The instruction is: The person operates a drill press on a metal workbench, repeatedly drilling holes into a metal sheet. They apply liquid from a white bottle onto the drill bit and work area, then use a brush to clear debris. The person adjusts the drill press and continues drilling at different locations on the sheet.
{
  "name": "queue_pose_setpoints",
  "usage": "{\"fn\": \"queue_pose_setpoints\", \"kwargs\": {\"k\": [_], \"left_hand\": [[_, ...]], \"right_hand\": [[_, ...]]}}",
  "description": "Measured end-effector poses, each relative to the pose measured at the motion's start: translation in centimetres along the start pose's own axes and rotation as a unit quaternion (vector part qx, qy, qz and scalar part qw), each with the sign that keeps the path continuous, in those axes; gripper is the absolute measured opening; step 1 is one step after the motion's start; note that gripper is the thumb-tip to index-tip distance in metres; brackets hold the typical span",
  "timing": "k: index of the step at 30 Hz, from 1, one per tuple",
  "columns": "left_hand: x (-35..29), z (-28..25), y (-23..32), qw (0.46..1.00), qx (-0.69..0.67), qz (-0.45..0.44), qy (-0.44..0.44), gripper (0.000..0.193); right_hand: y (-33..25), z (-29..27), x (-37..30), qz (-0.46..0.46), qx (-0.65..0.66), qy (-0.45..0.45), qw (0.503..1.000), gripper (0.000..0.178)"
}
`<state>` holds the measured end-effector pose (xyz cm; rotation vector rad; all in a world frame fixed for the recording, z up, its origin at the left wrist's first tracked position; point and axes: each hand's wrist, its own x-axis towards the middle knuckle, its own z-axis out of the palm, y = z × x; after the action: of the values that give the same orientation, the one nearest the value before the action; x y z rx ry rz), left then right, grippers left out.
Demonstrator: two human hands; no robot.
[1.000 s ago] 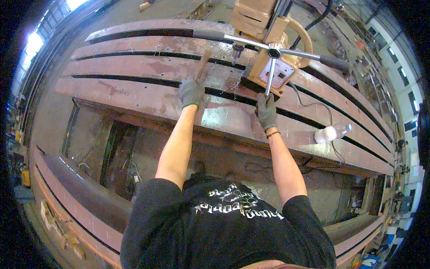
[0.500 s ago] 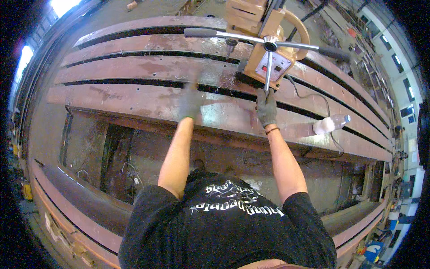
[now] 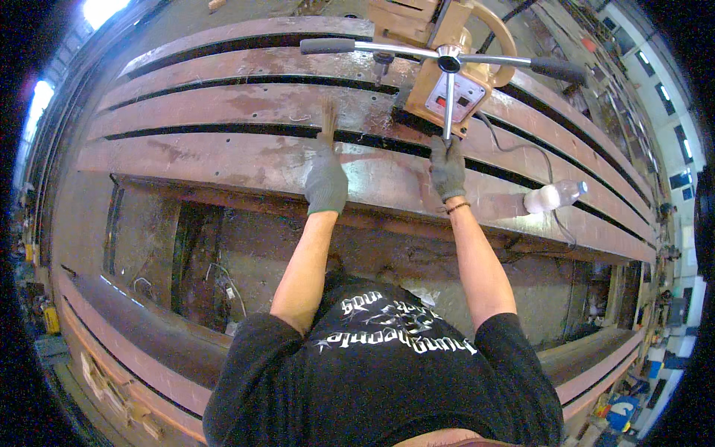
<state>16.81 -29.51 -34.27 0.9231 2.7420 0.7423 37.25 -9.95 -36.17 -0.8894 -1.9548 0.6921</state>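
My left hand [image 3: 326,179], in a grey glove, is closed round a brush [image 3: 328,118] whose bristles point away from me over the steel beam [image 3: 201,156]. My right hand [image 3: 447,170], gloved too, grips the near end of a spoke of the feed handle [image 3: 448,97]. That handle belongs to a tan magnetic drill [image 3: 456,93] standing on the slotted steel. Its drill bit [image 3: 382,67] hangs left of the body, above the steel surface. A red switch shows on the drill's panel.
A clear plastic bottle [image 3: 555,197] with a blue cap lies on the beam to the right. The drill's black cable [image 3: 547,160] runs past it and over the near edge. Dark slots run along the steel, and further beams lie below on both sides.
My left hand, blurred by motion before, now shows sharply with the brush, slightly further right. My right hand stays on the feed handle, which looks about the same.
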Motion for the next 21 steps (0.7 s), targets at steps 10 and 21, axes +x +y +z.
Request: {"fn": "queue_pose_setpoints", "kwargs": {"k": [10, 21], "left_hand": [[11.7, -1.4, -2.9, 0.993, 0.113, 0.031, -0.017, 0.035], [-3.9, -5.1, -1.1, 0.983, 0.047, 0.168, -0.054, 0.041]], "right_hand": [[1.2, 0.3, 0.4, 0.054, 0.061, 0.005, 0.997, 0.032], [-2.0, -0.9, 0.1, 0.123, 0.057, -0.035, 0.99, 0.038]]}}
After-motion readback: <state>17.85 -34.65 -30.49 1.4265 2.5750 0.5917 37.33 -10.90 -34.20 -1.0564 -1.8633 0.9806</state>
